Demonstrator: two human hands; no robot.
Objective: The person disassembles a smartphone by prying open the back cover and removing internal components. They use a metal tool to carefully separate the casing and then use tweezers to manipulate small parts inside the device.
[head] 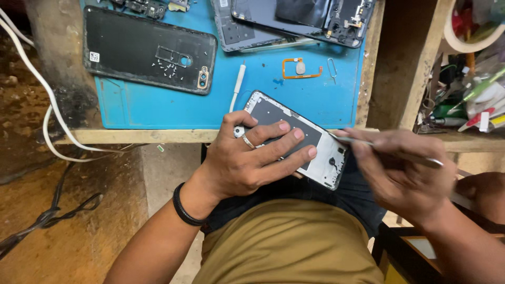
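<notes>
My left hand [252, 155] grips an opened phone frame [329, 158], white-edged with a dark grey inner plate, held over the table's front edge above my lap. A ring sits on one finger and a black band on the wrist. My right hand [402, 176] holds thin metal tweezers [415, 158], with the tip touching the frame's right edge.
A blue work mat [294, 100] covers the wooden table. On it lie a black phone back cover [142, 50] with several tiny screws, a dismantled phone [300, 21], an orange flex cable [300, 68], a white tool [238, 87] and a SIM pin [332, 68]. White cables [47, 105] hang left; clutter right.
</notes>
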